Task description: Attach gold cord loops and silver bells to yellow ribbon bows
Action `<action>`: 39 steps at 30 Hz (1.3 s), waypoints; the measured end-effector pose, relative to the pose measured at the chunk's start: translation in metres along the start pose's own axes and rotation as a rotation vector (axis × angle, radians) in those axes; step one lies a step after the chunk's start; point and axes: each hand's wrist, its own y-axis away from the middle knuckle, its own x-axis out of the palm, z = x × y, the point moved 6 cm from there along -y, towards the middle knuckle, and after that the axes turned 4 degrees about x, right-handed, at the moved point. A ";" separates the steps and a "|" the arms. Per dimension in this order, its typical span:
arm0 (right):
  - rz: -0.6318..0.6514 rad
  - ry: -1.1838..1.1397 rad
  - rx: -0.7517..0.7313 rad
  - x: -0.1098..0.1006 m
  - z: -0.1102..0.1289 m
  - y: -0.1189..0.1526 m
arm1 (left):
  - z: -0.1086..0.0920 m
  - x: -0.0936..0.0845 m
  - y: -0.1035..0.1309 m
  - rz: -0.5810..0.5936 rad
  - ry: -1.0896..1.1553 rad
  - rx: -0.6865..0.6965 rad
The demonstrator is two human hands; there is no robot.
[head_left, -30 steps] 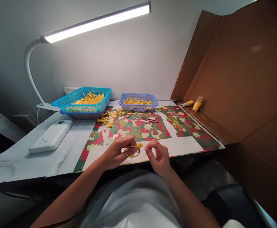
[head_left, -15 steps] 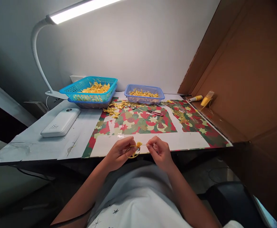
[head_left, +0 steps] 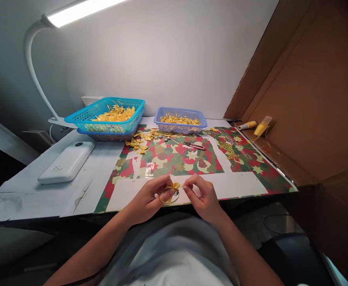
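My left hand [head_left: 151,197] is closed in a pinch on a small yellow ribbon bow [head_left: 176,185]. A round silver bell [head_left: 175,193] sits just under the bow, and a thin gold loop of cord [head_left: 169,203] hangs below my left fingertips. Close on the right, thumb and index finger of my right hand [head_left: 203,197] are pressed together on a thin yellow strand that runs to the bow. Both hands are raised over the table's front edge. My fingers hide part of the ribbon and the strand's end.
Yellow bows fill a turquoise basket [head_left: 102,127], stacked on another, and a purple-blue basket [head_left: 180,128]. Loose bows [head_left: 138,146], several bells and thread snips [head_left: 194,146] lie on the patterned sheet. A white power bank [head_left: 66,163] lies left; yellow thread spools [head_left: 261,126] stand right by cardboard.
The bow now shows fuller and more spread between my hands, and the fingertips are slightly closer together. The camera view has shifted a little; the table things lie where they were.
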 end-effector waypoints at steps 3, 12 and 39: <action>0.048 0.026 -0.024 -0.008 0.005 -0.019 | -0.012 -0.010 -0.018 0.037 -0.076 0.009; 0.247 0.023 0.013 -0.019 -0.016 -0.075 | -0.014 -0.034 -0.073 0.073 -0.174 0.015; 0.256 -0.007 0.224 -0.003 -0.068 -0.104 | 0.063 -0.038 -0.097 0.052 0.235 -0.186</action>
